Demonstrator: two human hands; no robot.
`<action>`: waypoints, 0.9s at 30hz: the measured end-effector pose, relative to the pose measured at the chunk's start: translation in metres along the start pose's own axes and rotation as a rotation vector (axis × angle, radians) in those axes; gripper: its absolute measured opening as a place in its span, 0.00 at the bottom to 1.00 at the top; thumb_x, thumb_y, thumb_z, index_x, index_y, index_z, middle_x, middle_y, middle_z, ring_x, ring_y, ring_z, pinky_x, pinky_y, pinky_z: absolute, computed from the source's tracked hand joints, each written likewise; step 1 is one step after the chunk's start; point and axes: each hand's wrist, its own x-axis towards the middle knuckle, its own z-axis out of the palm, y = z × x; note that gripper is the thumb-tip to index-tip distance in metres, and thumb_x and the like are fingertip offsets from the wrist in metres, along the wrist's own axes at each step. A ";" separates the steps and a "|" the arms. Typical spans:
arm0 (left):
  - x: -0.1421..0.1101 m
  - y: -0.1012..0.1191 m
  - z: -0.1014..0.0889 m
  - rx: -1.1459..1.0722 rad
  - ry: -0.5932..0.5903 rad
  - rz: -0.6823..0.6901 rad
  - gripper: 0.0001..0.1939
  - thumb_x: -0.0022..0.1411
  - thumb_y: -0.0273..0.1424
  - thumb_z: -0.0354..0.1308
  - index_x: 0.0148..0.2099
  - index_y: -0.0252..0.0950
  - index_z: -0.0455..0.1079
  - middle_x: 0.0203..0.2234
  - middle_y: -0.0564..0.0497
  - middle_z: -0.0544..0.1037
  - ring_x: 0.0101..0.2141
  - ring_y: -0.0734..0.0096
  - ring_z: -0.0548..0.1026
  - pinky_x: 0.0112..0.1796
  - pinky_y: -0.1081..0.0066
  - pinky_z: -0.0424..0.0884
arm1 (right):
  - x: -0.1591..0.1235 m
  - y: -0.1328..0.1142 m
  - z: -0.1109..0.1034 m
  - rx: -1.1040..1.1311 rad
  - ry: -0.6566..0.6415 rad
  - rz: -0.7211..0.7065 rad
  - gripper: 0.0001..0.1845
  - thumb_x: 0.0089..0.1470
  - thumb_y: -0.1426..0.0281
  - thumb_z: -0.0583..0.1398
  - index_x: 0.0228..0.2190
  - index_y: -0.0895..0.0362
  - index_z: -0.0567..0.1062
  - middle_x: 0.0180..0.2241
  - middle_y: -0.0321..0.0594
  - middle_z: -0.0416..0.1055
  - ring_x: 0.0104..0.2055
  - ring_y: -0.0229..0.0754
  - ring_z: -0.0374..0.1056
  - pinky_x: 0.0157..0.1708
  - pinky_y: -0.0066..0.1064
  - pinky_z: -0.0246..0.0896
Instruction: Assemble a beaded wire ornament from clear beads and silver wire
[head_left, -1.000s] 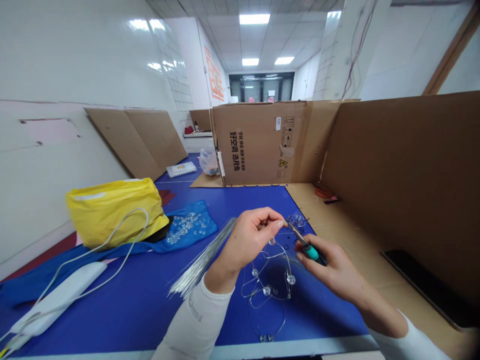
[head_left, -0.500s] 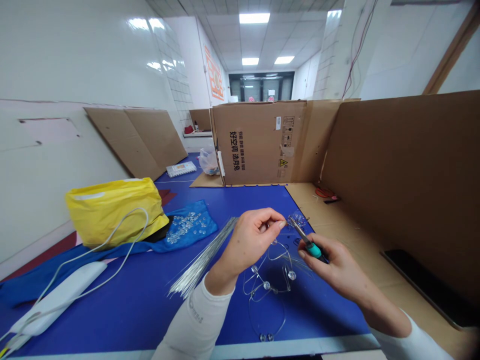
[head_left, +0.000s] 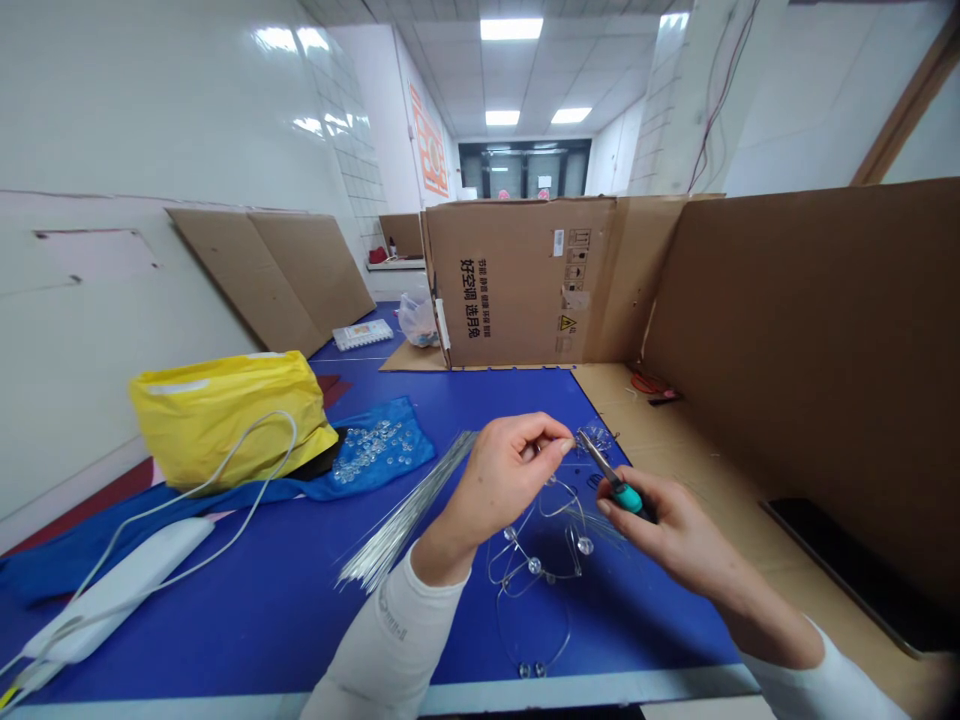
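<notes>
A looped wire frame strung with clear glass beads [head_left: 536, 560], spread low over the blue work table [head_left: 457, 400] between both hands, its lowest loop with a bead pair near the table's front edge. At the frame's upper end, a small tangled cluster of wire and beads [head_left: 595, 437], just beyond the fingertips of the left hand [head_left: 514, 480]. That left hand closed in a tight pinch, thumb against fingers, on a strand of the frame, the gripped stretch hidden inside the fingers. The right hand [head_left: 667, 525] closed around small needle-nose pliers with a teal grip [head_left: 626, 497], steel tips angled up toward the left fingertips and the cluster. White long sleeves [head_left: 386, 640] on both forearms.

Just left of the left wrist, a fan of straight silver wires [head_left: 409, 510] lying on the table. Farther left, a crumpled blue cloth [head_left: 382, 450] heaped with loose clear beads [head_left: 367, 452], touching a bulging yellow plastic bag [head_left: 232, 425]. Nearer the table's left edge, a long white plastic bar [head_left: 120, 590] with a looping white cord [head_left: 255, 480]. Beyond the table, a tall brown cardboard panel printed with black characters [head_left: 510, 280]. To the right, a brown cardboard partition [head_left: 795, 300] rising beside a tan cardboard surface [head_left: 675, 460].
</notes>
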 end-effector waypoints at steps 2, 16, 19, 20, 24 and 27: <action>0.000 0.000 0.000 0.005 0.001 -0.005 0.06 0.66 0.27 0.60 0.37 0.35 0.79 0.21 0.56 0.75 0.21 0.77 0.66 0.26 0.74 0.60 | -0.001 -0.001 -0.001 0.033 -0.029 0.013 0.13 0.59 0.59 0.59 0.29 0.55 0.73 0.25 0.34 0.67 0.29 0.39 0.61 0.30 0.31 0.57; -0.001 0.001 -0.001 0.032 0.011 -0.021 0.08 0.66 0.30 0.60 0.38 0.35 0.80 0.22 0.55 0.76 0.22 0.76 0.65 0.27 0.72 0.61 | 0.002 -0.004 0.000 0.059 -0.021 0.004 0.12 0.58 0.61 0.60 0.27 0.55 0.72 0.24 0.34 0.66 0.28 0.39 0.60 0.29 0.31 0.58; -0.001 0.001 0.000 0.033 0.007 -0.035 0.08 0.66 0.30 0.60 0.39 0.35 0.81 0.21 0.55 0.75 0.22 0.76 0.65 0.26 0.72 0.61 | 0.001 -0.005 0.000 0.060 -0.022 0.005 0.12 0.58 0.60 0.60 0.28 0.55 0.73 0.25 0.35 0.68 0.29 0.40 0.61 0.29 0.31 0.58; -0.001 0.001 0.000 0.035 0.006 -0.037 0.08 0.66 0.30 0.60 0.39 0.35 0.81 0.21 0.55 0.75 0.22 0.76 0.65 0.26 0.72 0.61 | 0.001 -0.005 0.000 0.058 -0.021 0.006 0.12 0.58 0.60 0.60 0.28 0.55 0.73 0.25 0.35 0.68 0.29 0.40 0.61 0.29 0.31 0.58; 0.000 0.002 -0.001 0.029 0.001 -0.041 0.09 0.66 0.30 0.60 0.39 0.35 0.81 0.21 0.55 0.75 0.22 0.76 0.64 0.26 0.72 0.60 | 0.001 -0.003 0.001 0.054 -0.030 0.013 0.13 0.58 0.60 0.59 0.27 0.54 0.71 0.24 0.34 0.66 0.28 0.40 0.60 0.29 0.31 0.57; 0.001 0.002 -0.001 0.030 -0.001 -0.039 0.09 0.66 0.30 0.60 0.39 0.34 0.81 0.21 0.55 0.75 0.22 0.76 0.64 0.26 0.72 0.60 | 0.001 -0.002 0.001 0.073 -0.038 0.023 0.13 0.58 0.59 0.59 0.27 0.54 0.71 0.24 0.33 0.63 0.27 0.39 0.58 0.29 0.30 0.56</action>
